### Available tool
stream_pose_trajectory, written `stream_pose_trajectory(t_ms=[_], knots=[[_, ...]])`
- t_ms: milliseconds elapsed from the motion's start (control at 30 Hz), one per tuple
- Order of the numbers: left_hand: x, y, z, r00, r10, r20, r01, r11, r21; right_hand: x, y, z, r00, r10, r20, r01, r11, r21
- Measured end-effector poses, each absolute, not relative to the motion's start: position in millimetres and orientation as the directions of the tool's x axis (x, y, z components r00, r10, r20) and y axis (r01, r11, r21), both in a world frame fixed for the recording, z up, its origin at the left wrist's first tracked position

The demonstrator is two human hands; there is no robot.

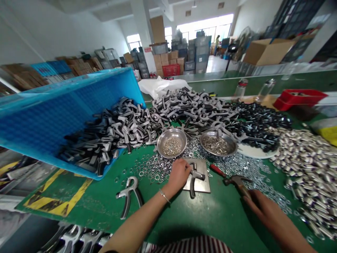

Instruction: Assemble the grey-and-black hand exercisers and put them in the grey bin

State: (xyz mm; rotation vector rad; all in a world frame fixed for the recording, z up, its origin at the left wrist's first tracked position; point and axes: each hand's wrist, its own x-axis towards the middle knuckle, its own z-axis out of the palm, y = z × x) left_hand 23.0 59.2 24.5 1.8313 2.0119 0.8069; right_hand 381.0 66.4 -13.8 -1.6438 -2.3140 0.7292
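Observation:
My left hand has its fingers closed on the upper end of a grey and black handle part, which lies on a square metal plate. My right hand is wrapped round the wooden handle of a claw hammer, its head just above the green table. A red-handled screwdriver lies between the plate and the hammer head. To the left, an assembled hand grip with a spring rests on the table. Behind the plate stand two metal bowls of small parts, the left one and the right one.
A blue crate tipped toward me spills grey and black handles at the left. More handles are heaped behind the bowls. Washers are scattered around the plate. Metal cylinders pile up at the right, near a red bin.

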Motion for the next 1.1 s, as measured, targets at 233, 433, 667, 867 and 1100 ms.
stream_pose_trajectory(t_ms=[233, 433, 667, 867, 1100], knots=[[15.0, 60.0, 36.6, 0.191, 0.964, 0.182, 0.929, -0.238, 0.284, 357.5, 61.7, 47.3, -0.42, 0.894, -0.16, 0.7, 0.207, -0.683], [22.6, 43.7, 29.5, 0.169, 0.972, 0.166, 0.907, -0.219, 0.359, 328.6, 58.9, 58.3, -0.492, 0.839, -0.231, 0.675, 0.201, -0.71], [55.5, 19.4, -0.3, -0.262, 0.957, 0.128, 0.825, 0.153, 0.545, 268.5, 69.5, 79.5, -0.662, 0.745, -0.082, 0.61, 0.472, -0.637], [54.8, 23.4, 3.6, -0.257, 0.957, 0.138, 0.826, 0.143, 0.544, 238.5, 89.8, 82.6, -0.7, 0.688, -0.192, 0.679, 0.557, -0.479], [55.0, 23.5, 9.6, -0.254, 0.957, 0.136, 0.818, 0.138, 0.559, 247.0, 87.0, 70.6, -0.676, 0.714, -0.185, 0.64, 0.443, -0.628]])
